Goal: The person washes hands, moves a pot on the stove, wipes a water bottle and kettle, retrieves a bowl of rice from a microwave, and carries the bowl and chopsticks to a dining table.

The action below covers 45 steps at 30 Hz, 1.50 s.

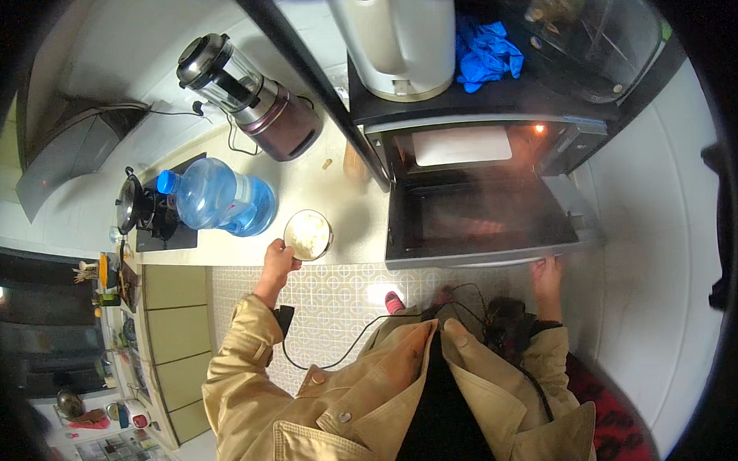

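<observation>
My left hand (278,261) grips the side of a bowl (330,239) at the front edge of the pale counter. White food in small pieces (308,232), perhaps cooked rice, fills the bowl. To the right, my right hand (547,279) is at the front edge of a drop-down oven door (478,217), its fingertips hidden behind the door's edge. The door hangs lowered in front of the countertop oven (585,131). Inside, a small orange light glows near the upper right, and a pale rectangle shows at the back. Haze blurs the door area.
A blue water jug (221,199) stands left of the bowl, before a blender-like appliance (248,100). A dark post (315,74) rises beside the oven. A white kettle (396,46) and crumpled blue gloves (491,55) sit above it. A cable (349,356) hangs before my coat.
</observation>
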Each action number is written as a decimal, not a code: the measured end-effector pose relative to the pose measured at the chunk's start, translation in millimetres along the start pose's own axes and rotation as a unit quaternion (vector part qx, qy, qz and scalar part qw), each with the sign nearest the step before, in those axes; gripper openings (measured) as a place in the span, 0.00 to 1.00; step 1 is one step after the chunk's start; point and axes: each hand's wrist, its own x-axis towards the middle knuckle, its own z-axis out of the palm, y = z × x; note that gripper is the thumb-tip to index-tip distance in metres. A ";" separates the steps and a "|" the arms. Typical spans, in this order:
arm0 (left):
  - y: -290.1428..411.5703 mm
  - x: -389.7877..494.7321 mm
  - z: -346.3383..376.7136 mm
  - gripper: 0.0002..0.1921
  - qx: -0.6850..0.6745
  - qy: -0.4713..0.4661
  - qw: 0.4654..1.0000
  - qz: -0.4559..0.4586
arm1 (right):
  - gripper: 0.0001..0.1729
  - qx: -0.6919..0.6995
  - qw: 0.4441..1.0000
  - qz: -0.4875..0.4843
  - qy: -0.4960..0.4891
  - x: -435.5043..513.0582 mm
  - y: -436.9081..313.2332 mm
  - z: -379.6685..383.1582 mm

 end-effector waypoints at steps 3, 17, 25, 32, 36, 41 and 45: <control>-43.9 33.8 8.9 0.06 -0.015 0.022 0.999 -0.023 | 0.17 -0.286 0.948 -0.134 -0.040 15.9 -31.5 13.2; -88.3 74.8 24.1 0.06 -0.083 0.016 0.996 -0.016 | 0.18 -0.008 0.995 -0.092 0.043 68.7 -151.1 153.4; -61.5 27.1 -29.9 0.05 -0.140 -0.003 0.990 0.025 | 0.16 0.195 0.883 0.001 -0.427 20.7 -121.9 170.6; -55.1 -15.6 -67.9 0.06 -0.095 -0.007 0.995 0.037 | 0.24 -0.075 0.805 0.272 -0.522 -123.1 18.9 352.6; -65.1 -45.9 -78.7 0.07 -0.161 0.000 0.987 0.019 | 0.25 -0.146 0.729 0.337 -0.578 -174.6 48.0 441.9; -94.0 -89.0 -106.7 0.05 -0.198 0.085 0.976 -0.034 | 0.24 -0.161 0.618 0.383 -0.667 -211.6 79.9 483.6; -128.8 -121.7 -151.8 0.05 -0.211 0.143 0.967 -0.021 | 0.25 -0.212 0.559 0.420 -0.683 -266.8 109.7 522.9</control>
